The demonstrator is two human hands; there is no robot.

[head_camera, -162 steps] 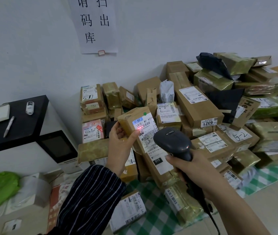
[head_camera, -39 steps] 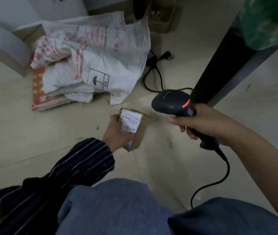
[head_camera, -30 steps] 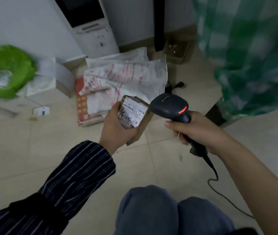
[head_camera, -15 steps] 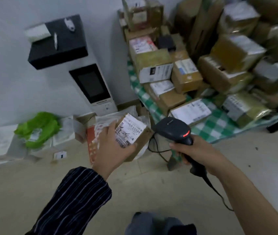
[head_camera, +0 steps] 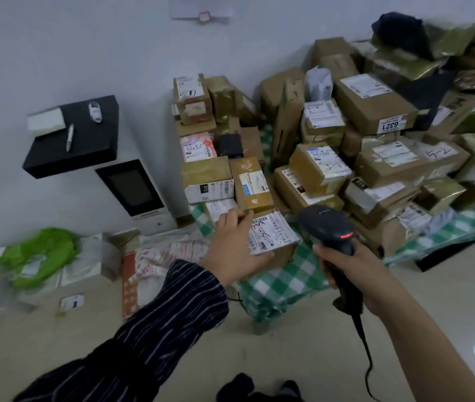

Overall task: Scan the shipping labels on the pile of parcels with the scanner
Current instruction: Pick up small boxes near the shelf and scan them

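1. Left of the table [head_camera: 284, 285]: a white kiosk [head_camera: 134, 192] and woven sacks [head_camera: 158, 256] on the floor crowd that side, so there's little swing room.
2. At the table's near-left corner: left hand [head_camera: 231, 250] holds the small parcel [head_camera: 281, 252] by its left side, fingers over the far edge, thumb on the near face. That leaves the label [head_camera: 271, 235] clear and face-up. Can't tell if it rests on the cloth.
3. Over the table's near edge: right hand [head_camera: 346, 268] wrapped round the scanner [head_camera: 327, 230] grip, red light on. The head sits beside the label, probably not aimed yet.
4. Table's back and right: pile of parcels [head_camera: 375, 158] stacked against the wall, tight.
5. In front of the table: bare floor, cable [head_camera: 366, 358] hangs free.
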